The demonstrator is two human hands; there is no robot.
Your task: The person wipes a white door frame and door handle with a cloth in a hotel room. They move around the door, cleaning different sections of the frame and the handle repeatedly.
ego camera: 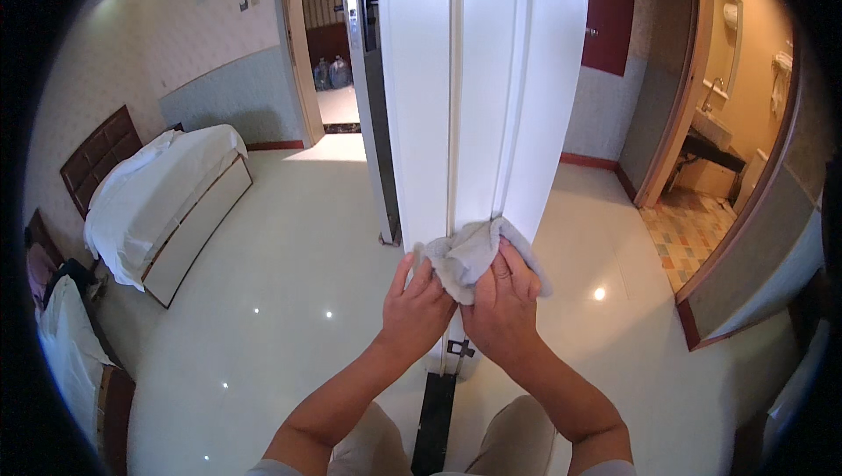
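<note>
A grey cloth (464, 256) lies bunched against the narrow face of a tall white panel (483, 114), low down on it. My right hand (503, 308) grips the cloth, its fingers pressing into the folds, and one corner hangs past them on the right. On the other side my left hand (418, 308) holds the cloth's left edge, with its outer fingers spread along the panel's left side. The thumbs are hardly visible. Just below both hands, a small dark metal latch plate (460, 348) sits near the panel's foot. A dark strip (434, 420) runs along the floor between my legs.
An open door with a lock (352, 6) stands beside the panel at left. A bed with white sheets (177, 167) is against the left wall; another bed (72, 325) is nearer. At right, a doorway shows a washbasin (712, 126). Glossy floor tiles (283, 246) reflect lights.
</note>
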